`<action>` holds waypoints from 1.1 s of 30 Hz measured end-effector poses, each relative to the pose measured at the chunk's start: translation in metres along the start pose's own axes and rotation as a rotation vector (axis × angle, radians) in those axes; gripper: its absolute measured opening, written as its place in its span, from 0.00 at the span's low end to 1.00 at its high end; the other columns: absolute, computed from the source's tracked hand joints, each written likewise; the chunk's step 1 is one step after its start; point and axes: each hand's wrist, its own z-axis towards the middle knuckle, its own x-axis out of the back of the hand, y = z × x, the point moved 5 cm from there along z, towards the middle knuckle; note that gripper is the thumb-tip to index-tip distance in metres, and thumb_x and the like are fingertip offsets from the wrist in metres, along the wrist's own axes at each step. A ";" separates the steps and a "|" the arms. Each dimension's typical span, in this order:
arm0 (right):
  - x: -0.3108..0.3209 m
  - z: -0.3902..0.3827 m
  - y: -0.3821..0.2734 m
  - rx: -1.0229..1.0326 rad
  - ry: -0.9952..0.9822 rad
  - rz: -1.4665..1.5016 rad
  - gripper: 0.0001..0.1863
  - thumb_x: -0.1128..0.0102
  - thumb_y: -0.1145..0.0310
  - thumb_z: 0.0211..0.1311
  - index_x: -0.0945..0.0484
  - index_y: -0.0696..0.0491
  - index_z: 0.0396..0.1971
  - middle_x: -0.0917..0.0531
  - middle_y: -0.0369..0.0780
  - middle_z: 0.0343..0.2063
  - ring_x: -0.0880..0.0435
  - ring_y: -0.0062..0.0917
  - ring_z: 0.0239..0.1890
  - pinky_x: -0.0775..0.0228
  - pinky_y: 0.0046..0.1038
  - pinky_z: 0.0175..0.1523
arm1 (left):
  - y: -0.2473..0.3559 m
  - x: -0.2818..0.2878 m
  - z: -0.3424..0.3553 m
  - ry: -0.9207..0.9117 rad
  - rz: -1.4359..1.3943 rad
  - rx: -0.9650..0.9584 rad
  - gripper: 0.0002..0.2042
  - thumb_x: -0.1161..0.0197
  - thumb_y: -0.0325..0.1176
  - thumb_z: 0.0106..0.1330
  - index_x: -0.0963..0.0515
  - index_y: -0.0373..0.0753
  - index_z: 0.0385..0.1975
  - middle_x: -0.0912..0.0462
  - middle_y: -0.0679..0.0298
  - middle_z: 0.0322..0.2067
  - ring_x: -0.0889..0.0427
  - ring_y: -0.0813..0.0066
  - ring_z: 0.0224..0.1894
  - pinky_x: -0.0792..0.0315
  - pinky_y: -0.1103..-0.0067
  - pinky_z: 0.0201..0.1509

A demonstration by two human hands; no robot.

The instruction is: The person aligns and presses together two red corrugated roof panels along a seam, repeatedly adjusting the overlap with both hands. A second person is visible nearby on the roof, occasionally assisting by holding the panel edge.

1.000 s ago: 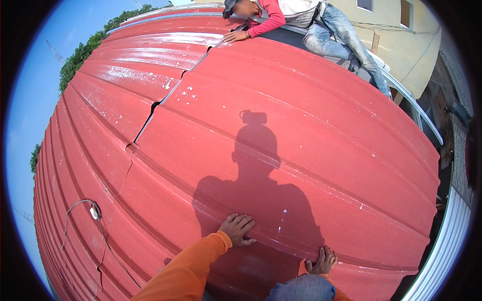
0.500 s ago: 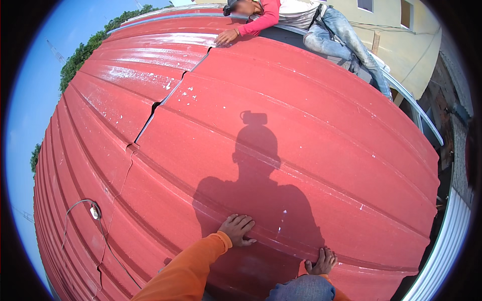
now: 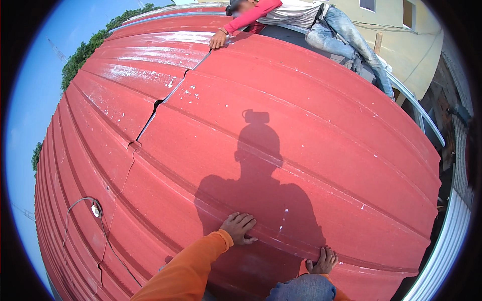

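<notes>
My left hand (image 3: 238,228) lies on a red ribbed metal roofing sheet (image 3: 321,165), fingers stretched out beside a raised rib. An orange sleeve (image 3: 188,263) covers that arm. Farther right, my right hand (image 3: 323,262) rests on the same sheet next to my bent denim knee (image 3: 302,289). Its fingers point forward and lie over the metal; the knee partly hides the wrist. Neither hand appears to hold a loose object. My shadow falls across the sheet ahead of both hands.
A gapped seam (image 3: 159,104) divides this sheet from the roofing on the left. A cable with a white connector (image 3: 96,209) lies there. At the far edge, a co-worker in a pink sleeve (image 3: 256,15) leans over, one hand (image 3: 218,39) at the seam. Silvery corrugated metal (image 3: 442,251) borders the right.
The co-worker's hand has moved slightly left and down onto the seam's far end, and the upper body has shifted with it. My two hands stay in place.
</notes>
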 end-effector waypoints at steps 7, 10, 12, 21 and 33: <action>0.004 -0.001 0.001 0.030 0.019 0.002 0.41 0.49 0.34 0.56 0.31 0.58 0.55 0.29 0.48 0.53 0.34 0.43 0.61 0.54 0.53 0.68 | 0.002 -0.002 -0.002 -0.048 -0.010 0.005 0.33 0.39 0.63 0.55 0.25 0.43 0.51 0.25 0.62 0.54 0.28 0.65 0.57 0.37 0.62 0.63; 0.000 -0.003 0.009 0.044 0.010 0.000 0.41 0.51 0.33 0.59 0.31 0.57 0.56 0.29 0.48 0.53 0.33 0.43 0.60 0.52 0.52 0.68 | 0.003 -0.005 -0.002 -0.071 -0.023 0.005 0.33 0.41 0.63 0.56 0.26 0.43 0.53 0.26 0.62 0.55 0.29 0.66 0.58 0.39 0.62 0.65; -0.003 -0.004 0.009 0.051 0.013 0.011 0.41 0.52 0.33 0.60 0.31 0.56 0.57 0.29 0.49 0.53 0.33 0.43 0.60 0.51 0.52 0.67 | 0.000 -0.005 -0.004 -0.073 -0.024 0.012 0.33 0.42 0.63 0.57 0.26 0.43 0.53 0.26 0.62 0.56 0.30 0.66 0.59 0.40 0.62 0.66; 0.004 -0.003 0.001 -0.005 0.022 0.066 0.41 0.53 0.32 0.61 0.30 0.55 0.57 0.28 0.49 0.54 0.32 0.45 0.60 0.51 0.53 0.67 | 0.001 -0.006 -0.009 -0.148 -0.072 0.083 0.33 0.44 0.62 0.60 0.28 0.41 0.57 0.29 0.61 0.59 0.34 0.64 0.63 0.48 0.62 0.71; -0.003 -0.005 0.007 0.028 0.087 0.050 0.41 0.51 0.33 0.60 0.31 0.54 0.60 0.29 0.48 0.55 0.34 0.47 0.60 0.50 0.54 0.66 | -0.020 0.020 -0.014 0.102 -0.198 0.176 0.27 0.36 0.50 0.60 0.28 0.42 0.54 0.29 0.60 0.58 0.35 0.60 0.64 0.45 0.61 0.69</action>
